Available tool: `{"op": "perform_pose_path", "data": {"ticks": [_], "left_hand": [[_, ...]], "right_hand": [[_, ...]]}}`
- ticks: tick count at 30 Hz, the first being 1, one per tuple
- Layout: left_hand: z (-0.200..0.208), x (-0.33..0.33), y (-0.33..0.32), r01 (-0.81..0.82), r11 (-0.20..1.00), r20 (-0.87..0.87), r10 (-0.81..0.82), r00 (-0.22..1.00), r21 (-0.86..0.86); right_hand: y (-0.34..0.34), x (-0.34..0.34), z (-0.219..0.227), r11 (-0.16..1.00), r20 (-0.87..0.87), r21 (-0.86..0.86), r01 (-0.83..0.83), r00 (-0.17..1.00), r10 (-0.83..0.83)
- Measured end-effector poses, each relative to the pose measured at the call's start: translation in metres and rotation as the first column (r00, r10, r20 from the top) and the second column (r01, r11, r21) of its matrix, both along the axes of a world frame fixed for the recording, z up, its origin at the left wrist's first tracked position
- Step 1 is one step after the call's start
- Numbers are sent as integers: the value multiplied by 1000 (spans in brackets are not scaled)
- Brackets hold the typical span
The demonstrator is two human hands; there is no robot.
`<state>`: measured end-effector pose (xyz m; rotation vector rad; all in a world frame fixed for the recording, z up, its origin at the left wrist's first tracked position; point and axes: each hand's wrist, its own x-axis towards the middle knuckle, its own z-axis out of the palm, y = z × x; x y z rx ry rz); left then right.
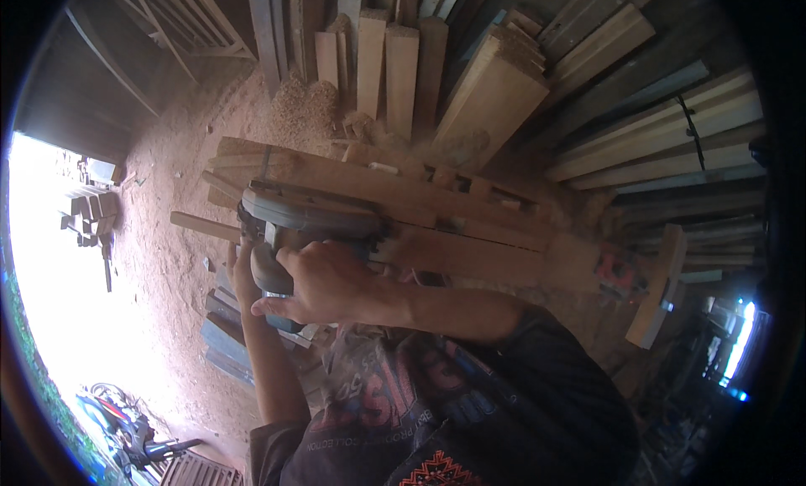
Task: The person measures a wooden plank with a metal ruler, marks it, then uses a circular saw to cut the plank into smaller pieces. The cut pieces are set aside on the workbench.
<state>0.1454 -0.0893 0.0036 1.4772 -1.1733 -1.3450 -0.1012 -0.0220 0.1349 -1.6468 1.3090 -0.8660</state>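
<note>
Ideally, the right hand (332,282), its grip wrapped round the handheld power tool (315,213) at the worktop's (495,259) left part, should hold it level; the left hand's (242,274) grip I cannot tell; both should avoid the underside.

We see a power tool (315,213) with a dusty grey casing and near-black parts. Under it, the surface (491,255) is warm brown, with a red-and-black patch (617,269) near its right end. Past its far edge we find light orange-tan sawdust (306,108) and upright boards (401,78) in paler honey tones. Off its left end, the floor (172,259) is pinkish brown; farther out, a motorbike (138,440) mixes black with red. By its near edge, the shirt (546,402) is black, with faded red lettering (369,412) and an orange-red zigzag pattern (441,471).
</note>
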Motion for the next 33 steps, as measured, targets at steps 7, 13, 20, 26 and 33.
{"op": "perform_pose_path", "data": {"ticks": [7, 13, 20, 26, 33], "left_hand": [[-1, 13, -14, -69, 969, -289, 139, 947, 239], [-24, 57, -24, 91, 981, -88, -76, 993, 171], [-12, 62, -47, 60, 990, -97, -47, 994, 131], [64, 13, -10, 101, 968, 262, -38, 964, -231], [113, -34, 17, -31, 978, 139, 61, 988, -207]], "right_hand": [[-11, 7, 2, 999, 7, 35, -16, 1000, 16], [-21, 23, -2, 1000, 2, 9, 18, 1000, -19], [-15, 23, -6, 999, -8, -17, 52, 999, -52], [21, -12, -16, 992, 121, -68, 102, 988, -93], [57, -46, 3, 961, 276, -128, 245, 939, -203]]}}
